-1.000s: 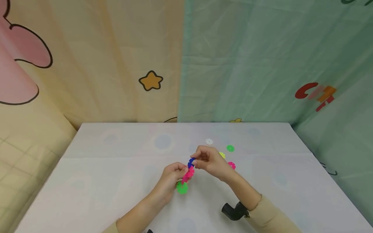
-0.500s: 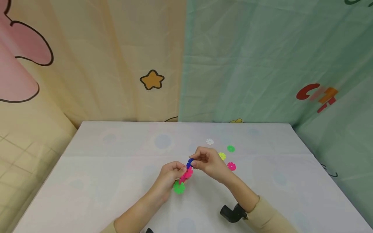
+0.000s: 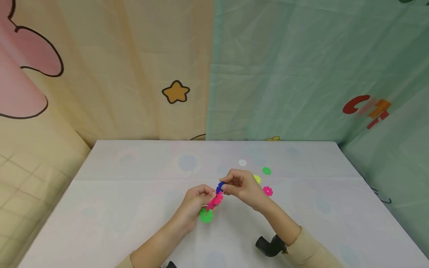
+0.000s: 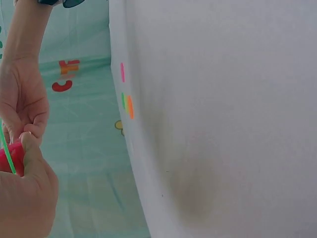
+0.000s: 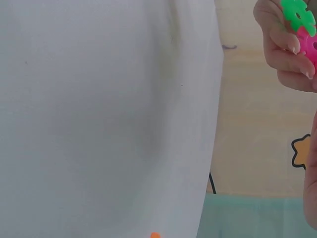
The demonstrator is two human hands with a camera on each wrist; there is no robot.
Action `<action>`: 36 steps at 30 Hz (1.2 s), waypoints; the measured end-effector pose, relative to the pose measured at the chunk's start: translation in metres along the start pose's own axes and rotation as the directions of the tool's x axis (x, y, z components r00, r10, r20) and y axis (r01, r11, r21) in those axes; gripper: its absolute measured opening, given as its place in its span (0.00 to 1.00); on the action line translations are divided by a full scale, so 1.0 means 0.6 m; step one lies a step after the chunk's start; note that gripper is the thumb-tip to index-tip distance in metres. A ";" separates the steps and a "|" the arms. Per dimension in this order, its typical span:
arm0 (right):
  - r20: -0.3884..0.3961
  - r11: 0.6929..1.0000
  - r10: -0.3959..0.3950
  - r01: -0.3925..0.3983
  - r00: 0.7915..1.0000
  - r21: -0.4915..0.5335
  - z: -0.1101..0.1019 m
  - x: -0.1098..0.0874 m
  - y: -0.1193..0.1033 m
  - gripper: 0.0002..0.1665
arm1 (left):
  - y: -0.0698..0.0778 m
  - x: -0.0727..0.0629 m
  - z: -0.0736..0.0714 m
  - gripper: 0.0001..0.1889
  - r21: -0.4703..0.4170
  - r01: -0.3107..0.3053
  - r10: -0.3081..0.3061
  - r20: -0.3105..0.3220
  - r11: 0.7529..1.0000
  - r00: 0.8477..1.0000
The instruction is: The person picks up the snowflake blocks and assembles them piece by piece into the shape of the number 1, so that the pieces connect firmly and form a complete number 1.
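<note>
Between both hands, over the table, is a short chain of notched snowflake discs. My left hand [image 3: 196, 204] grips its pink discs [image 3: 217, 199], thumb on top. A green disc [image 3: 206, 215] hangs from the lower end, and the right wrist view also shows this green disc [image 5: 298, 15] joined to a pink disc [image 5: 309, 45]. At the upper end, my right hand [image 3: 244, 189] pinches a blue disc [image 3: 219, 187] between thumb and index finger, close against the pink. In the left wrist view the fingertips of both hands meet near the pink piece [image 4: 18, 156].
Loose discs lie beyond the right hand on the white table [image 3: 134, 208]: a white one [image 3: 242, 162], a green one [image 3: 266, 171], a yellow one [image 3: 257, 179] and a pink one [image 3: 267, 191]. An orange disc [image 4: 130, 106] shows in the left wrist view. A black wrist mount [image 3: 269, 246] sits by the right sleeve.
The lower, green end of the chain has swung slightly left. Both hands keep their holds and have hardly moved; the head view has shifted a little.
</note>
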State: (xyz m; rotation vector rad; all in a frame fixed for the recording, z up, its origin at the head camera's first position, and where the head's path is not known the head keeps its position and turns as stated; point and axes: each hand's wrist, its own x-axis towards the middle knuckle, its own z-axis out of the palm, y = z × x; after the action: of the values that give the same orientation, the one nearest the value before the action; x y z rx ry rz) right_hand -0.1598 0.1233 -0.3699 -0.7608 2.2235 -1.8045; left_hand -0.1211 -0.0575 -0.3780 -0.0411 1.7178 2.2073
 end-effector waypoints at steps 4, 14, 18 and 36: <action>0.022 0.999 0.024 -0.025 0.999 0.048 -0.009 -0.003 0.004 0.06 | 0.000 0.002 -0.003 0.05 0.025 -0.009 0.007 0.062 1.000 0.998; -0.026 1.000 0.029 -0.029 0.999 0.001 -0.014 -0.003 0.004 0.10 | 0.005 0.003 -0.007 0.08 0.071 -0.019 0.009 0.144 0.997 0.990; -0.028 0.999 0.042 -0.042 0.999 -0.007 -0.013 0.001 0.003 0.11 | 0.008 0.004 -0.006 0.11 0.081 -0.014 0.001 0.158 0.997 0.987; -0.029 0.998 0.067 -0.068 0.997 -0.009 -0.013 -0.007 0.015 0.12 | 0.008 0.009 -0.002 0.21 0.092 -0.035 0.011 0.247 0.995 0.969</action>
State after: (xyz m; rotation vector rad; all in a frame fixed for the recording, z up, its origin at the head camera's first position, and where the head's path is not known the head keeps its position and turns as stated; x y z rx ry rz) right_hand -0.1622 0.1328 -0.3772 -0.6577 2.2489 -1.7855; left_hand -0.1278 -0.0582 -0.3754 0.2670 1.6876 2.0436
